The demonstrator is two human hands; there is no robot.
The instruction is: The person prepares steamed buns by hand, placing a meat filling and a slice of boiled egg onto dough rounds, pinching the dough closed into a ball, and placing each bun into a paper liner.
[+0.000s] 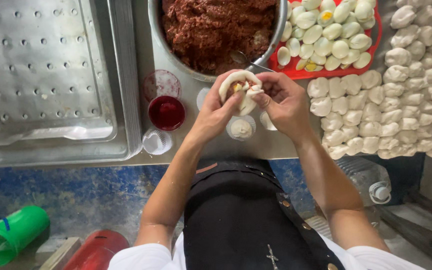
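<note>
A round of white dough (239,82) with brown filling in its middle sits cupped in my left hand (217,111). My right hand (282,101) pinches the dough's right edge with thumb and fingers. Just below the hands a small dough piece rests in a paper cup liner (241,129) on the steel table (176,150). Behind the hands stands a large metal bowl (162,42) of dark red-brown filling with a spoon (248,61) in it.
A red tray (296,74) holds halved boiled eggs. Several dough balls (376,115) cover the table's right side. A red liquid cup (166,112), a lid (162,84), stacked liners (156,141) and perforated metal trays (41,75) lie left. A green bucket (6,235) stands on the floor.
</note>
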